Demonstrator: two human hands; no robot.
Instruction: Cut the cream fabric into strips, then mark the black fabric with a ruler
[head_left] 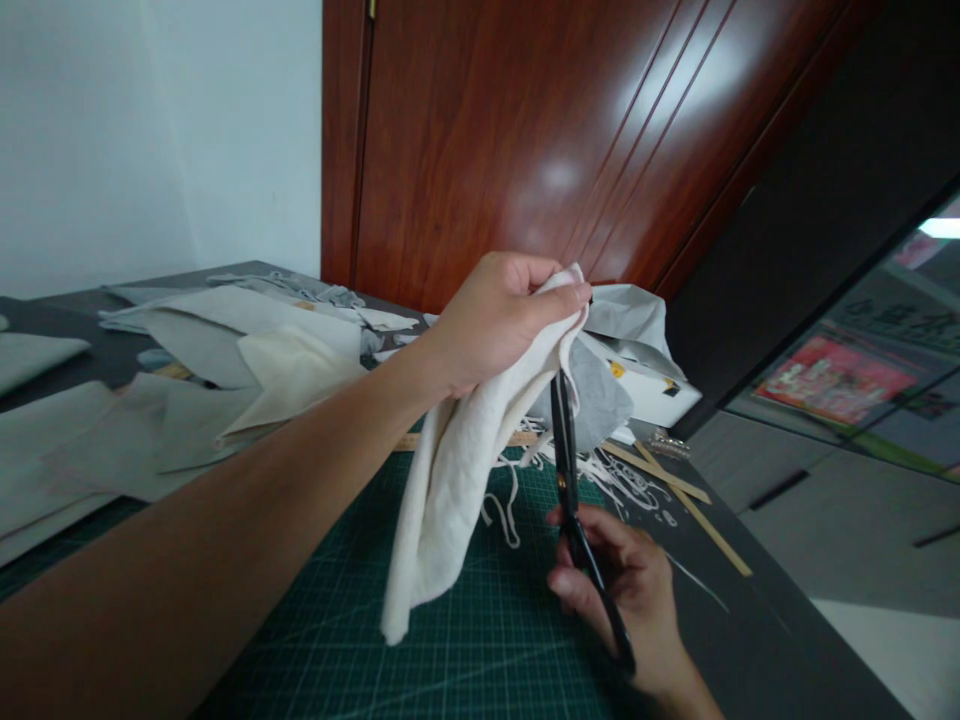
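Observation:
My left hand (510, 315) pinches the top edge of a cream-white piece of fabric (457, 490), which hangs down in folds above the green cutting mat (450, 660). In my right hand (622, 590) is a pair of black scissors (566, 470), fingers around the handles. The blades point up and touch or lie very near a narrow strip at the fabric's right edge; whether cloth is between them I cannot tell. Thin white fabric offcuts (622, 485) lie on the table behind the scissors.
Cut fabric pieces (202, 430) are piled at the left. Wooden rulers (694, 510) lie at the right, near a white box (660, 390) with grey cloth on it. A brown wooden door (525, 130) stands behind the table, and a dark cabinet (780, 470) is at the right.

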